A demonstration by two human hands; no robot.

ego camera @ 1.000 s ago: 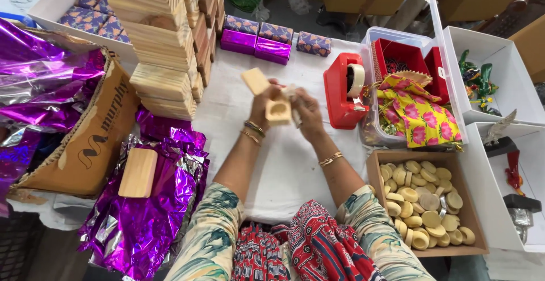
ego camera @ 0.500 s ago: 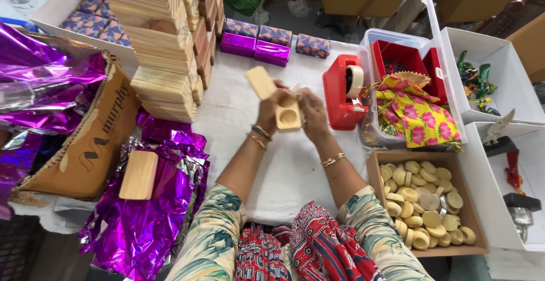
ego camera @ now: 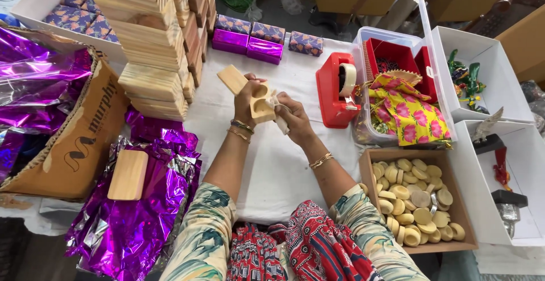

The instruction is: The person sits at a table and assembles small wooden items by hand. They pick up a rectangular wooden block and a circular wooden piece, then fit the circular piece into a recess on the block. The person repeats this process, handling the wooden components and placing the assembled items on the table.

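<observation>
My left hand [ego camera: 245, 102] grips a pale wooden block [ego camera: 250, 95] with round hollows cut into its face, held above the white tablecloth [ego camera: 272, 167]. My right hand [ego camera: 294, 116] presses a small whitish cloth [ego camera: 280, 117] against the block's right end. Both hands meet at the middle of the table, in front of a tall stack of similar wooden blocks [ego camera: 156, 42].
A red tape dispenser [ego camera: 336, 91] stands to the right, beside a clear box with floral cloth [ego camera: 411, 113]. A cardboard box of round wooden discs [ego camera: 417, 201] sits at the near right. Purple foil [ego camera: 136, 213] with one wooden block [ego camera: 128, 174] lies left. Purple wrapped boxes [ego camera: 247, 41] line the back.
The block has turned in my hands so its hollowed face points up, and my right hand has brought the cloth onto it.
</observation>
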